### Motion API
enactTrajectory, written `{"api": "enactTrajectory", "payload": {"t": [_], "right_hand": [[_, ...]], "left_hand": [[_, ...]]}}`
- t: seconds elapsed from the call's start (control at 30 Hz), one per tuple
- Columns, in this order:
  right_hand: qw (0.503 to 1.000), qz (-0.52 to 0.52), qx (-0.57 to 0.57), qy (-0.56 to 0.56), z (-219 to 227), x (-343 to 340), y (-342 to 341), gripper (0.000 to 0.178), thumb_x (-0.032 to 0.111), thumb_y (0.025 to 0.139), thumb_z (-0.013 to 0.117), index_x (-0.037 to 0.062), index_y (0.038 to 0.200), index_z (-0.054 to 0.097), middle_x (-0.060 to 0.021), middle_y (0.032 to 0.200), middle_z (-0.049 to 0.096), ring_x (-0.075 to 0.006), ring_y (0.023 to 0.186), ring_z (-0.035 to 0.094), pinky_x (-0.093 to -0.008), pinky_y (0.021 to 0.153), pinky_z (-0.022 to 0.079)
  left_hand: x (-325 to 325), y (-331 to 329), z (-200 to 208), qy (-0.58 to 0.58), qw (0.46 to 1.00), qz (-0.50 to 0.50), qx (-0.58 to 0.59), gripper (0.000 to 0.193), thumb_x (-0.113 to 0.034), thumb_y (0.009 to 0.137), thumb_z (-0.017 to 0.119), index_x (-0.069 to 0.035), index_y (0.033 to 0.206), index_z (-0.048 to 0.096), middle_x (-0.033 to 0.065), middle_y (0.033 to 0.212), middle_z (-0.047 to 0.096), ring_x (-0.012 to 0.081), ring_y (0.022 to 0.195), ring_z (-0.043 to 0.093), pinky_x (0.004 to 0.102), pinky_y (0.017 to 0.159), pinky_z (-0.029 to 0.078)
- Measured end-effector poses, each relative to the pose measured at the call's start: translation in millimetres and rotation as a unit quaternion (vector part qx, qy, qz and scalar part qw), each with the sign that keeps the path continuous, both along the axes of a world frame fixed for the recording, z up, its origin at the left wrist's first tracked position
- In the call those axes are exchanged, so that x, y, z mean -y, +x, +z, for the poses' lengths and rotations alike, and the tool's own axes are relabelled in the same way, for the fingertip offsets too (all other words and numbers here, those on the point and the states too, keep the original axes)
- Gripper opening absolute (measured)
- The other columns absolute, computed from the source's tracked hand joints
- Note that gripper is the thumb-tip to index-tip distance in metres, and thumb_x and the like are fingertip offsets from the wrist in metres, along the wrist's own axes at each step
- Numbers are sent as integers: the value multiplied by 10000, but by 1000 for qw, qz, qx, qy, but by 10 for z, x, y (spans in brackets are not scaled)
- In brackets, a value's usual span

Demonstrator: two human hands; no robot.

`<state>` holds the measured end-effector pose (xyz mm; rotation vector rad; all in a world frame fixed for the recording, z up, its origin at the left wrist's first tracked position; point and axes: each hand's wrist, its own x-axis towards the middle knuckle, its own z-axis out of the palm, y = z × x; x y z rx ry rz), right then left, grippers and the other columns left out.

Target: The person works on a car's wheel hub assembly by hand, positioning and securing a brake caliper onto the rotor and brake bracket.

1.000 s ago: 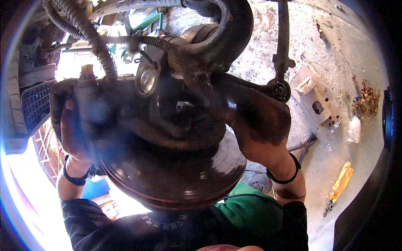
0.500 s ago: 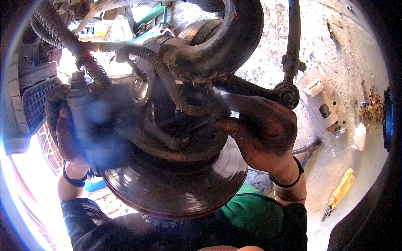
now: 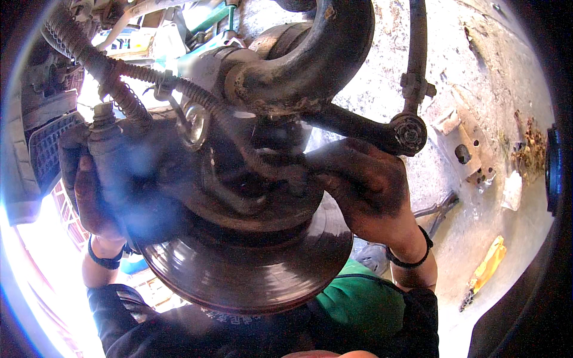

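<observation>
One brake disc (image 3: 250, 268) on its hub fills the centre, seen from beneath the car; the left hand (image 3: 89, 185) wraps its fingers around the caliper (image 3: 128, 179) at the disc's left edge, and the right hand (image 3: 370, 185) curls its fingers against the hub's right side. The step appears to be working the caliper on or off the disc, and the next move likely calls for steady support from both hands. Counted: one disc, one caliper, one corrugated hose (image 3: 89, 59), one tie-rod end (image 3: 409, 133), two hands.

Yellow-handled tool (image 3: 486, 268) on concrete floor (image 3: 477, 71), dry leaf debris (image 3: 528, 149), grey plastic grille (image 3: 45, 152)
</observation>
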<state>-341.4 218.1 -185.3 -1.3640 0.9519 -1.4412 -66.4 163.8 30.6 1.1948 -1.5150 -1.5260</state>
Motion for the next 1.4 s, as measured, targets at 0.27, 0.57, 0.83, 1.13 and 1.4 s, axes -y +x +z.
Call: {"api": "enactTrajectory", "payload": {"t": [0.27,0.57,0.83,1.13,1.4], "right_hand": [[993,69,91,28,-140,-33,96,197,-49,836,664,-3,1026,690,-122,952,701,-198,876,670,-322,802,534],[995,78,35,-44,-184,7,67,245,-59,856,623,-23,1095,666,-144,1033,697,-211,927,675,-309,829,538],[991,101,76,-33,21,60,-17,283,-29,825,678,-14,1105,644,-170,1103,657,-225,902,669,-313,794,542],[994,58,23,-90,-118,93,59,240,-17,826,694,-1,1061,652,-109,983,671,-205,911,651,-331,841,520],[939,151,252,180,10,-242,-114,557,-174,762,385,-27,1293,468,-143,1258,548,-209,1147,516,-338,944,460]], "left_hand": [[48,28,-7,2,1000,-11,-1,539,-351,996,358,-24,1424,341,231,1412,415,356,1277,446,482,1081,348],[29,105,10,-1,1000,-18,-7,586,-385,999,324,-34,1466,293,239,1456,369,363,1328,401,494,1120,308],[31,279,-3,-17,999,-42,-10,627,-416,1002,294,-42,1504,250,246,1496,329,370,1374,361,505,1155,272],[91,-149,-21,44,995,-40,-77,631,-403,996,300,-37,1506,241,258,1479,349,383,1360,382,506,1140,307],[53,-201,3,3,1000,-19,1,600,-382,995,311,-20,1471,268,264,1447,378,381,1324,417,504,1112,341]]}}
